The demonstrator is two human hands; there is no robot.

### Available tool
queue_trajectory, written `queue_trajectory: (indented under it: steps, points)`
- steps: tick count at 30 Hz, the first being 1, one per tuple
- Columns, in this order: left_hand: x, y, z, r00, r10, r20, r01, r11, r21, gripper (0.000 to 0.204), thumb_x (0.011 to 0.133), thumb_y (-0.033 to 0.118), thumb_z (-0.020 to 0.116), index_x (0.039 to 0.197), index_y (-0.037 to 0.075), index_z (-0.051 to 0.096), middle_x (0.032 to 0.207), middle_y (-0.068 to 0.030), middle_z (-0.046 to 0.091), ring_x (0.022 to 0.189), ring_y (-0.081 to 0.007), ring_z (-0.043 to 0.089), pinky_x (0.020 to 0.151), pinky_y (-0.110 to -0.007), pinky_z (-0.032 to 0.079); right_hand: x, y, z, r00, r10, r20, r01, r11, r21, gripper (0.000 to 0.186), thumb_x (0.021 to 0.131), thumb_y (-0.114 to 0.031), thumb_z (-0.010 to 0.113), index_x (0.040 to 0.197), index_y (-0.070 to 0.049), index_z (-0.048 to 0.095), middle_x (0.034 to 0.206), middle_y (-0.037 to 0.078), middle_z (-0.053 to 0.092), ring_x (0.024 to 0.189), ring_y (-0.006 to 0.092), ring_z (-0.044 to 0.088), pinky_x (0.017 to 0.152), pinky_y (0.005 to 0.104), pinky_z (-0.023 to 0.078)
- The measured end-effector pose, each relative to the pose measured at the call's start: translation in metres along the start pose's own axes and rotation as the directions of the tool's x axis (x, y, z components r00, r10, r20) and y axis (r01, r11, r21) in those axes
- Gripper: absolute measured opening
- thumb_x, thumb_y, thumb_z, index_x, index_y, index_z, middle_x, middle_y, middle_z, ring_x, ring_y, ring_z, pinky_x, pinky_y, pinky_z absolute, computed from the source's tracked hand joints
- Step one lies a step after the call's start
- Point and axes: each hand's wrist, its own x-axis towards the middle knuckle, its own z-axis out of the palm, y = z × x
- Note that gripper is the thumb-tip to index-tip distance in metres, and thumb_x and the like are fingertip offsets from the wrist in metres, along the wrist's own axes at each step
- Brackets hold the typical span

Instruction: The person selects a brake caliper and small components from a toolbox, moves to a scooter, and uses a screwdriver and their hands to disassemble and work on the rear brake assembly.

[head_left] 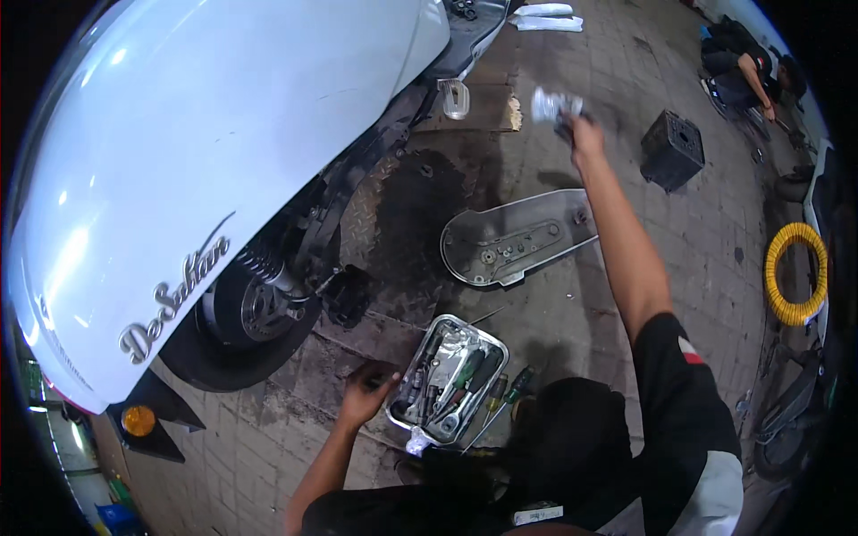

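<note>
My right hand (582,134) is raised at upper centre-right, closed on a blurred silvery, crumpled-looking item (554,105). My left hand (365,391) is low at centre, beside the left edge of a metal tool tray (399,400); its fingers are slightly bent and apart, with nothing visible in them. The tray holds several screwdrivers, wrenches and sockets. More screwdrivers (517,386) lie at its right. A detached metal cover (487,234) rests on the floor above the tray. A white scooter (223,98) fills the left, with its rear wheel and shock absorber exposed.
A black crate (668,150) stands at the right. A yellow coiled hose (776,277) is near the right wall. A co-worker (746,67) crouches at top right. Cardboard (483,103), white packets (545,22) and a dark mat (416,205) lie on the paved floor (643,232).
</note>
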Motion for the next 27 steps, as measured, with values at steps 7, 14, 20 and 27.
queue_trajectory:
  steps: [7, 14, 20, 27]
  points:
    - [-0.015, 0.015, -0.004, 0.984, -0.165, -0.068, 0.161, 0.985, -0.059, 0.025, 0.087, 0.022, 0.073, 0.101, 0.002, 0.069, 0.092, -0.0092, 0.07, 0.078, -0.0163, 0.064, 0.071, -0.031, 0.051, 0.143, -0.044, 0.171, 0.998, -0.069, 0.0, 0.067, 0.979, 0.193, 0.034, 0.08, 0.001, 0.073, 0.11, 0.009, 0.059, 0.106, 0.019, 0.066, 0.091, 0.0277, 0.068, 0.082, 0.0417, 0.059]
    - [-0.053, -0.004, -0.01, 0.936, -0.34, -0.094, 0.318, 0.929, -0.189, 0.022, 0.088, 0.019, 0.072, 0.098, 0.0, 0.067, 0.079, -0.0049, 0.067, 0.073, -0.0132, 0.062, 0.065, -0.029, 0.048, 0.109, -0.012, 0.17, 0.976, 0.052, 0.213, -0.009, 0.981, -0.196, 0.029, 0.087, -0.016, 0.07, 0.111, 0.001, 0.067, 0.109, 0.012, 0.069, 0.094, 0.0223, 0.066, 0.078, 0.0293, 0.053]
    - [-0.114, -0.1, 0.016, 0.939, -0.127, -0.32, 0.075, 0.983, -0.17, 0.018, 0.086, 0.014, 0.072, 0.09, -0.002, 0.064, 0.073, -0.0051, 0.062, 0.069, -0.0127, 0.056, 0.062, -0.031, 0.046, -0.025, 0.048, 0.029, 0.969, -0.008, 0.248, 0.02, 0.999, -0.048, 0.031, 0.09, -0.019, 0.067, 0.115, -0.001, 0.066, 0.111, 0.01, 0.069, 0.087, 0.0186, 0.063, 0.077, 0.0306, 0.05]
    - [-0.121, -0.094, 0.038, 0.901, -0.314, -0.299, 0.34, 0.939, 0.041, 0.027, 0.081, 0.019, 0.073, 0.102, 0.003, 0.066, 0.089, -0.0116, 0.068, 0.077, -0.0208, 0.063, 0.069, -0.033, 0.05, -0.244, 0.077, -0.053, 0.976, 0.071, 0.205, 0.029, 0.894, -0.447, 0.035, 0.087, -0.024, 0.073, 0.11, 0.002, 0.066, 0.103, 0.009, 0.067, 0.086, 0.0161, 0.06, 0.078, 0.0313, 0.049]
